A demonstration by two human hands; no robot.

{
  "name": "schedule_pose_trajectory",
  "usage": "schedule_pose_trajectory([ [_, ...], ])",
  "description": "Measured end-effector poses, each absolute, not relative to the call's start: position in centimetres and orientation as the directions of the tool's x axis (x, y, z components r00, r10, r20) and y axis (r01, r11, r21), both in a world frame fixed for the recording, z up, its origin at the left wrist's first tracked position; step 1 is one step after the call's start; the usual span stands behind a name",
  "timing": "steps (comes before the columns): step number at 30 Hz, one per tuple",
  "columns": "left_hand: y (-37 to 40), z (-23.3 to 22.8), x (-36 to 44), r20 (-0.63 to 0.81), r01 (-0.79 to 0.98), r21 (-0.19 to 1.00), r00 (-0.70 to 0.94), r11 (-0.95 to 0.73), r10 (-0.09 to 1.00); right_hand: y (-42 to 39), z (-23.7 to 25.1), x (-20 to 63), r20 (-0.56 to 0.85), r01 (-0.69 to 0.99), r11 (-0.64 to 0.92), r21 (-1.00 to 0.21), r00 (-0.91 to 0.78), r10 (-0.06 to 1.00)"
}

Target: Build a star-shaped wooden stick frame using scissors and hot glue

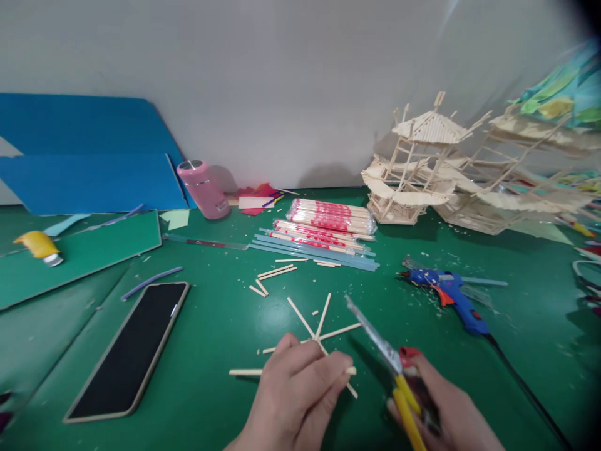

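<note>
1. Pinning a fan of thin sticks [315, 332] to the green bench [225, 326] w/ the left hand [300, 394]; fingers pressed together, tips pinching the spot where the sticks cross, at approx 6 o'clock in the head view.
2. Right hand [441, 413] at 5 o'clock, fingers curled tight round yellow-handled pliers [389, 363]. Nose points up toward 11 o'clock, tip just beside the outer stick of the fan; can't tell if it touches.
3. Step in hand, as I judge it: holding the stick joint steady while the tool is brought in to trim or grip one stick.
4. Next move would call for: left hand kept still on the crossing, pliers' nose lined up square on a single stick, and a light squeeze, since the sticks look thin & likely to split or skid.
5. Around them: loose stick offcuts [275, 272] at 12 o'clock of the hands; packs of chopsticks [331, 219] and blue strips [319, 254] beyond; blue glue gun [451, 294] at 2 o'clock, lying on its side, cord trailing to 4 o'clock.
6. Phone [129, 351] face-up at 9 o'clock; pink bottle [203, 188] tilted near the wall; stick-built pavilion model [422, 169] at 1 o'clock, well apart.
</note>
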State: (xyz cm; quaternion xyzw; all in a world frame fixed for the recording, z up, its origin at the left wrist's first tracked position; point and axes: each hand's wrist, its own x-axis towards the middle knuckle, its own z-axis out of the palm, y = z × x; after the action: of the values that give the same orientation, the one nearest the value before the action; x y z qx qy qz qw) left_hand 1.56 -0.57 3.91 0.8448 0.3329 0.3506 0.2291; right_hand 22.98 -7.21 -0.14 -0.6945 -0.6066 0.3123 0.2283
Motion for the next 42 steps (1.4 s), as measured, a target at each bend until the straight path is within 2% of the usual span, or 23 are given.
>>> schedule_pose_trajectory([
  [2,-0.6,3.8,1.5,0.419,0.435,0.606,0.537,-0.665,0.733,-6.5,-0.6,24.6,-0.146,0.749,-0.198,-0.632,0.136,0.98],
  [7,-0.6,2.7,0.9,0.363,0.563,0.503,0.551,-0.656,0.751,-6.1,-1.8,29.8,-0.075,0.878,-0.302,-0.371,0.296,0.952],
  [11,-0.8,1.0,0.0,0.252,0.645,0.415,0.596,-0.642,0.762,-6.6,-1.7,31.5,0.055,0.933,-0.24,-0.267,0.264,0.963],
  [13,-1.0,0.1,-0.2,0.187,0.66,0.385,0.628,-0.644,0.755,-6.5,-1.1,30.3,0.135,0.947,-0.155,-0.28,0.198,0.971],
  [15,-1.2,-0.6,-0.3,0.163,0.664,0.36,0.647,-0.655,0.745,-6.2,-0.6,27.7,0.217,0.926,-0.101,-0.363,0.19,0.958],
  [17,-1.3,-1.1,-0.2,0.181,0.669,0.345,0.641,-0.659,0.746,-5.6,-0.2,24.4,0.27,0.9,0.105,-0.422,0.014,0.963],
  [19,-1.4,-1.4,-0.1,0.201,0.681,0.346,0.618,-0.645,0.76,-4.9,0.0,21.4,0.196,0.826,0.234,-0.512,-0.153,0.969],
  [22,-1.4,-1.7,0.1,0.195,0.692,0.393,0.581,-0.605,0.791,-4.0,0.0,18.6,0.099,0.746,0.269,-0.61,-0.265,0.959],
  [26,-1.5,-1.7,0.1,0.187,0.662,0.464,0.576,-0.589,0.796,-3.2,-0.5,17.3,0.044,0.721,0.306,-0.622,-0.358,0.933],
  [29,-1.5,-1.8,-0.1,0.193,0.639,0.506,0.571,-0.58,0.798,-2.8,-1.2,17.3,0.06,0.724,0.339,-0.601,-0.383,0.922],
  [33,-1.4,-1.9,-0.5,0.194,0.674,0.512,0.513,-0.532,0.836,-2.7,-2.3,18.0,0.158,0.696,0.379,-0.61,-0.362,0.919],
  [38,-1.3,-2.0,-0.9,0.166,0.695,0.511,0.498,-0.506,0.851,-2.8,-2.9,18.5,0.158,0.641,0.302,-0.706,-0.274,0.949],
  [42,-1.3,-2.3,-1.0,0.178,0.701,0.479,0.513,-0.529,0.84,-3.0,-2.9,18.5,0.139,0.656,0.273,-0.704,-0.25,0.958],
])
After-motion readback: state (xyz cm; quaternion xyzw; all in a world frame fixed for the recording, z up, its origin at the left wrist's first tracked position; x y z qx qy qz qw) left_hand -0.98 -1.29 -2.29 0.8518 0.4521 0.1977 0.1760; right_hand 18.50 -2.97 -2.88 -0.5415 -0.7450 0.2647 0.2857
